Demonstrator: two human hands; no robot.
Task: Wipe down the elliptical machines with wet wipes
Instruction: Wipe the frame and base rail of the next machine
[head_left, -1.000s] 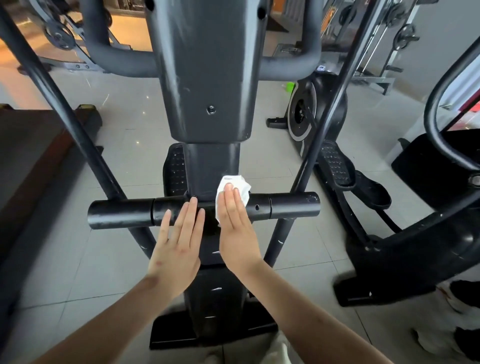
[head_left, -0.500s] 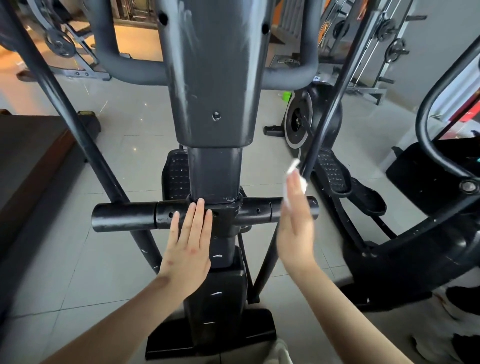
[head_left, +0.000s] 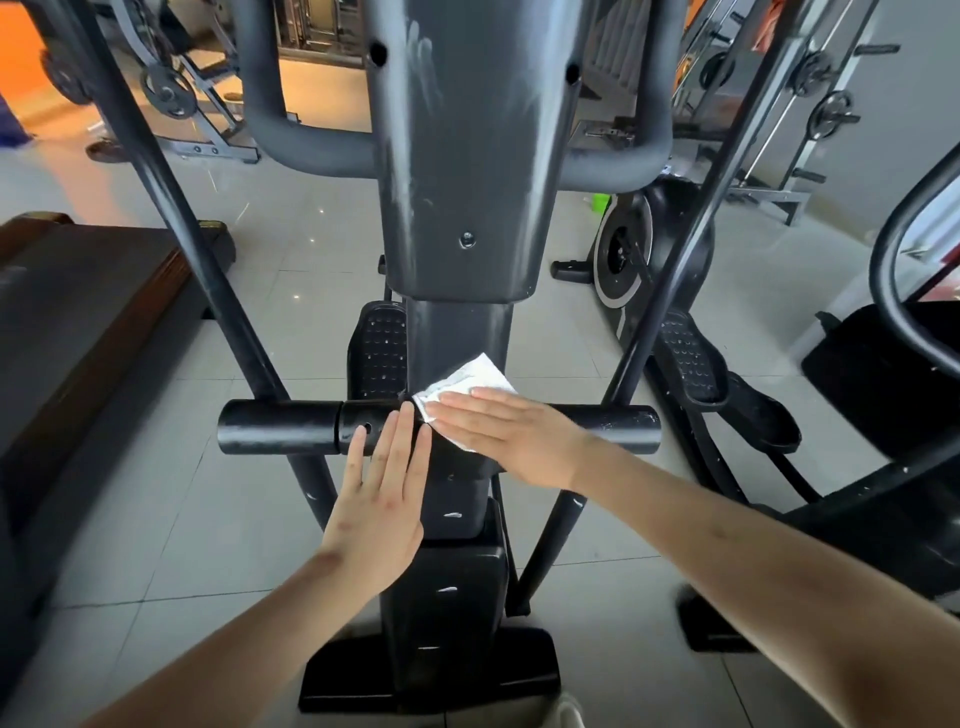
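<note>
A dark grey elliptical machine stands right in front of me, its upright column running down to a black horizontal crossbar. A white wet wipe lies where the column meets the crossbar. My right hand presses flat on the wipe, fingers straight and pointing left. My left hand rests flat with straight fingers on the crossbar just left of the column, fingertips close to the wipe.
Two slanted black swing arms flank the column. A treadmill deck lies at the left. Another elliptical with pedals stands at the right, a curved black frame at the far right. Weight racks stand behind on a tiled floor.
My right hand swung out to the crossbar's right end with the wipe, then came back left and now lies flat on it at the column. My left hand stayed on the crossbar.
</note>
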